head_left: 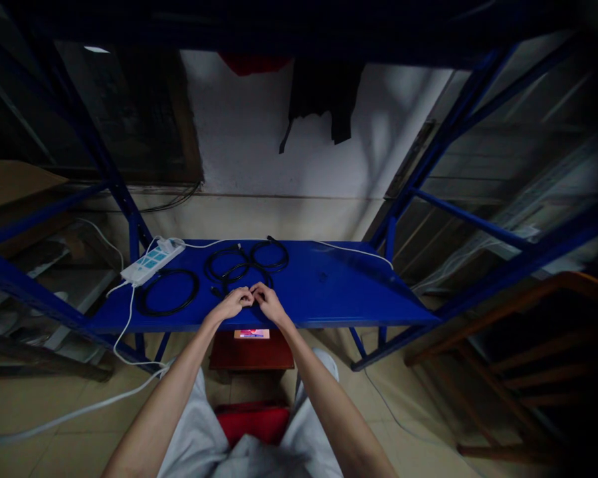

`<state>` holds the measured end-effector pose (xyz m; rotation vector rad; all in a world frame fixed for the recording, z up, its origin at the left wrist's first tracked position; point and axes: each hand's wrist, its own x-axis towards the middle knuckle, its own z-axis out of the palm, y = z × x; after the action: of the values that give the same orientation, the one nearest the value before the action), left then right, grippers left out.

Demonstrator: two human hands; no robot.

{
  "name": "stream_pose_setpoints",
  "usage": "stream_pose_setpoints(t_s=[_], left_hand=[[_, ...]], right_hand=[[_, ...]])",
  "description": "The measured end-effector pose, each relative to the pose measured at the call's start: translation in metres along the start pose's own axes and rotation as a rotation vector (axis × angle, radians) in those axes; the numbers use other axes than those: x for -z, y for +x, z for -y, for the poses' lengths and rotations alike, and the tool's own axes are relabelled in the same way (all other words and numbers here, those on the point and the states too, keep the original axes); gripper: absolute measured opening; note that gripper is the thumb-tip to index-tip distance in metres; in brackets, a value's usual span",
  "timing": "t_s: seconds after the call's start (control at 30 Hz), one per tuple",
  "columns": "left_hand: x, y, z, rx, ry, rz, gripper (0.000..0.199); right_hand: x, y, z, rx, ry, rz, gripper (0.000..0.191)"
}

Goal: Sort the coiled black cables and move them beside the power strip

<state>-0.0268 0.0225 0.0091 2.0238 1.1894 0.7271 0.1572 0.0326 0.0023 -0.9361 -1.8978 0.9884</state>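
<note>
My left hand [235,303] and my right hand [269,304] meet at the front edge of a blue metal shelf [339,292]. Both have their fingers closed in a pinch, fingertips almost touching. A black cable [226,273] in loose loops lies just behind them, and a strand of it runs down to my fingers. The small part between the fingertips is too dark to see well. To the right of those loops lies another black loop [276,265]. A separate coiled black cable [195,292] rests to the left of my left hand.
A white power strip [152,261] with blue sockets sits at the shelf's left end, its white cord [122,345] hanging over the edge. Blue uprights [134,219] frame both sides. Below are a lit phone screen [252,334] on a red-brown stool [229,355] and, right, a wooden chair [478,372].
</note>
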Motion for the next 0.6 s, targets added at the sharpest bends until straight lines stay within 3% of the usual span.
stream_pose_setpoints(t_s=[0.23, 0.43, 0.6], left_hand=[[0.007, -0.007, -0.008, 0.002, 0.055, -0.055, 0.008], [0.011, -0.018, -0.009, 0.016, 0.111, -0.196, 0.005], [0.008, -0.025, -0.007, -0.009, 0.104, -0.28, 0.005]], right_hand=[[0.001, -0.002, 0.006, 0.062, 0.075, 0.031, 0.026], [0.005, -0.005, 0.017, 0.081, -0.147, -0.09, 0.021], [0.004, -0.005, 0.017, 0.073, -0.184, -0.084, 0.024]])
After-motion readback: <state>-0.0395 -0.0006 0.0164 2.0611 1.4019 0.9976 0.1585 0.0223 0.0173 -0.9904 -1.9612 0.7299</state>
